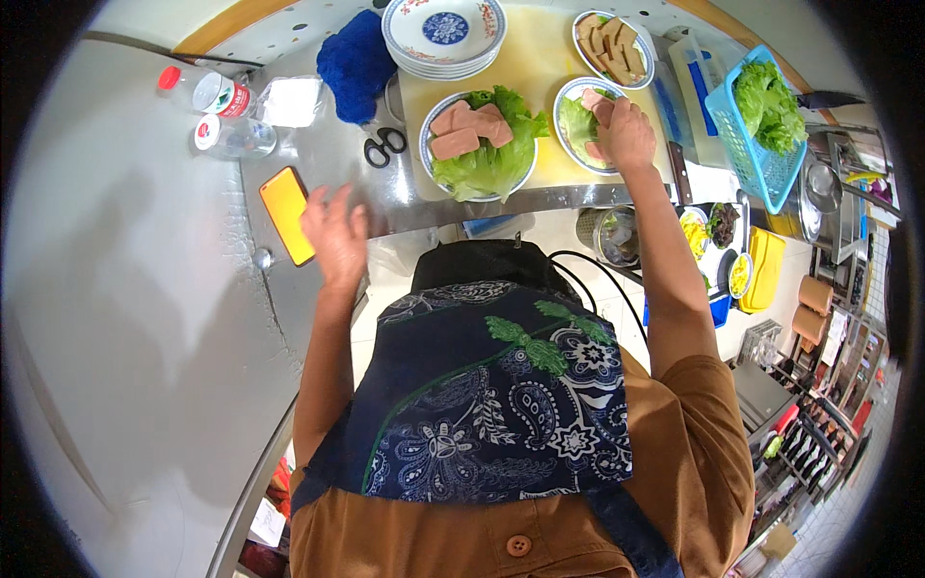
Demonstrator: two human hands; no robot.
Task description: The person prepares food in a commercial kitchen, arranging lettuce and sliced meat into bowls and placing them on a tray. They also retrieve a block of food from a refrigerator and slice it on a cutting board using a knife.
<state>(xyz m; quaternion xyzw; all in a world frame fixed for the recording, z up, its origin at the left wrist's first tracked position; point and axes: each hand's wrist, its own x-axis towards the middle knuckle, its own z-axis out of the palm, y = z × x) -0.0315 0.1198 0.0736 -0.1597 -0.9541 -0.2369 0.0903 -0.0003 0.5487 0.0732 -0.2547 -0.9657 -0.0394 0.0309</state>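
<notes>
My right hand (627, 137) is over a blue-rimmed plate (571, 149), its fingers closed around a pink slice of luncheon meat (597, 105). Lettuce (577, 119) lies under the slices there, and the hand hides part of the plate. To its left, a larger plate (428, 160) bears lettuce leaves (477, 173) with several luncheon meat slices (455, 143) on top. My left hand (336, 235) holds nothing and has its fingers apart. It is at the counter's front edge, right beside a yellow phone (286, 213).
Stacked plates (444, 61), a plate of sliced brown food (611, 47) and a yellow cutting board (535, 58) are at the back. Scissors (384, 147), a blue cloth (355, 65) and plastic bottles (235, 137) lie left. Right are a knife (679, 172) and a blue lettuce basket (755, 155).
</notes>
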